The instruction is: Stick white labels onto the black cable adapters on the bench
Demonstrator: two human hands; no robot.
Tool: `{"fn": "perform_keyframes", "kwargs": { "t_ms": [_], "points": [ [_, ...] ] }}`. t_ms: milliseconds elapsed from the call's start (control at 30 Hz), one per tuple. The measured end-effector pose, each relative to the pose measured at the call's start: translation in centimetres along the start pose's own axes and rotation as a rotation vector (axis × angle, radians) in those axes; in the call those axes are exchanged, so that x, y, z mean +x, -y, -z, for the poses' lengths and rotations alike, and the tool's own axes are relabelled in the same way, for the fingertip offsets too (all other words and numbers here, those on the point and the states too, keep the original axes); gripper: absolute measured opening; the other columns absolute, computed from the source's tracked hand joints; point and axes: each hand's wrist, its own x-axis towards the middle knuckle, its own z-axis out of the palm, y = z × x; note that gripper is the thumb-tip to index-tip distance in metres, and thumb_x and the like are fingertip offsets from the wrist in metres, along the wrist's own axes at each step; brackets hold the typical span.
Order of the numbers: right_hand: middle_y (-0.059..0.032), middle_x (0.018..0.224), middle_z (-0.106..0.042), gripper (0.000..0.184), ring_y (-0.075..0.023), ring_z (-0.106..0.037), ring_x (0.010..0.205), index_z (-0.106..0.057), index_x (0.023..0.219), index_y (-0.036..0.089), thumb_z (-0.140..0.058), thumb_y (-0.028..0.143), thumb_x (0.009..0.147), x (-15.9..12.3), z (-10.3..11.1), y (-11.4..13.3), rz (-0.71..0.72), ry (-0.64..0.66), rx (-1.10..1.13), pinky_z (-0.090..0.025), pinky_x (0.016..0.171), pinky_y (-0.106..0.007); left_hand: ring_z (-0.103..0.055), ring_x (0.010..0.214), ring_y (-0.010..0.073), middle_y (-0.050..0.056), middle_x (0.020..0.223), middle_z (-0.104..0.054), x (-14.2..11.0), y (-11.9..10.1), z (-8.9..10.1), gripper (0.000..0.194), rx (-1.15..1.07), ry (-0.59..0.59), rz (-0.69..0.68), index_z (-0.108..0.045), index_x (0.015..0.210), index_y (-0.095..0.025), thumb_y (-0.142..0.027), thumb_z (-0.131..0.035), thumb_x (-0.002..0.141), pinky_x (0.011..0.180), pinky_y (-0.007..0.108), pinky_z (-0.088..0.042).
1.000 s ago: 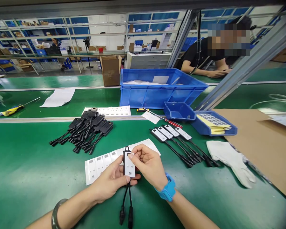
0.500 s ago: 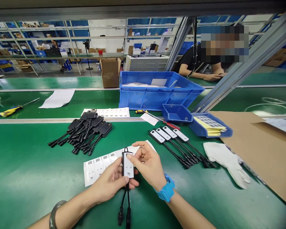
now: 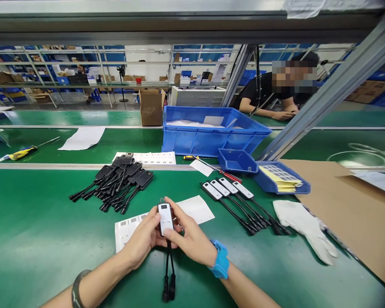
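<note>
Low over the bench, a small black controller box [image 3: 165, 217] with a white label on its face is held upright between both hands, its two cables hanging toward me. My left hand [image 3: 143, 237] wraps its left side, thumb on the edge. My right hand [image 3: 190, 235] grips from the right, with the thumb pressed on the label's lower part and fingers behind the box. Beneath the hands lies a white label sheet [image 3: 197, 208], partly covered. Several black controllers [image 3: 128, 175] are piled at the left. Several white-labelled controllers [image 3: 212, 191] lie in a row at the right.
A white glove [image 3: 303, 229] lies right, beside a cardboard sheet [image 3: 356, 222]. Behind stand a large blue bin [image 3: 192, 139], a small blue tray [image 3: 237, 161] and another tray [image 3: 303, 188] with yellow-backed sheets. Screwdrivers [image 3: 22, 152] lie about. Across the bench sits a person [image 3: 263, 96].
My right hand has moved from the label's top, its thumb now pressing the lower part. My left thumb has shifted up along the box's left edge. The camera view has tilted up slightly.
</note>
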Motion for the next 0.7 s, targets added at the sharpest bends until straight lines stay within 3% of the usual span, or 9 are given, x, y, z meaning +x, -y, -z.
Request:
{"fn": "perform_keyframes", "kwargs": {
  "t_ms": [100,267,367,467,567,633,700],
  "points": [
    [-0.0088,0.112,-0.058,0.053,-0.0177,-0.058,0.084,-0.034,0.144,0.024,-0.044,0.033,0.093,-0.1,-0.1,-0.3,0.012,-0.04,0.01,-0.052,0.071,-0.03,-0.064,0.079,0.0217,0.014,0.122,-0.055,0.0,0.5,0.0,0.045,0.097,-0.034,-0.007,-0.036,0.133,-0.02,-0.041,-0.046,0.093,0.072,0.038,-0.053],
    [-0.0063,0.097,-0.062,0.049,-0.0162,-0.058,0.071,-0.038,0.141,0.025,-0.044,0.031,0.093,-0.1,-0.7,-0.6,0.001,-0.103,0.015,-0.052,0.06,-0.027,-0.063,0.09,0.0256,0.015,0.128,-0.051,0.1,1.4,0.0,0.054,0.26,-0.105,-0.047,-0.032,0.136,-0.022,-0.046,-0.05,0.091,0.069,0.036,-0.054],
    [-0.0096,0.114,-0.058,0.063,-0.0211,-0.059,0.089,-0.03,0.145,0.024,-0.054,0.029,0.088,0.2,-0.8,-0.6,0.077,-0.118,-0.141,-0.054,0.075,-0.033,-0.059,0.104,0.0271,0.015,0.13,-0.051,0.6,1.4,0.1,0.057,0.117,-0.115,-0.036,-0.029,0.138,-0.021,-0.048,-0.048,0.091,0.079,0.037,-0.053],
    [-0.0109,0.129,-0.049,0.071,-0.0252,-0.05,0.114,-0.028,0.145,0.024,-0.061,0.02,0.082,1.0,0.3,-1.2,0.21,-0.137,-0.382,-0.046,0.096,-0.038,-0.058,0.109,0.0262,0.015,0.13,-0.053,0.9,0.6,0.6,0.059,0.104,-0.051,-0.014,-0.025,0.142,-0.021,-0.051,-0.04,0.093,0.092,0.041,-0.047],
    [-0.0126,0.121,-0.053,0.054,-0.0242,-0.054,0.108,-0.041,0.138,0.018,-0.051,0.012,0.085,2.1,3.1,-2.2,0.121,-0.203,-0.703,-0.046,0.095,-0.037,-0.057,0.109,0.0269,0.014,0.124,-0.058,0.6,-0.3,1.1,0.05,0.628,-0.033,-0.062,-0.038,0.136,-0.021,-0.04,-0.048,0.091,0.096,0.044,-0.044],
    [-0.0156,0.109,-0.057,0.047,-0.0281,-0.057,0.098,-0.052,0.128,0.012,-0.052,0.007,0.082,2.6,5.4,-2.9,-0.015,-0.308,-0.916,-0.048,0.087,-0.041,-0.057,0.108,0.0287,0.013,0.117,-0.062,0.0,-0.6,1.1,0.035,1.116,-0.021,-0.145,-0.054,0.122,-0.019,-0.027,-0.05,0.088,0.095,0.046,-0.044],
    [-0.0205,0.105,-0.056,0.04,-0.0352,-0.054,0.098,-0.059,0.118,0.008,-0.049,0.001,0.08,3.0,7.2,-3.3,-0.103,-0.427,-1.026,-0.044,0.084,-0.049,-0.058,0.106,0.0306,0.013,0.115,-0.063,-0.6,-0.4,0.8,0.031,1.472,0.023,-0.161,-0.06,0.112,-0.018,-0.016,-0.044,0.086,0.094,0.048,-0.045]
  ]
}}
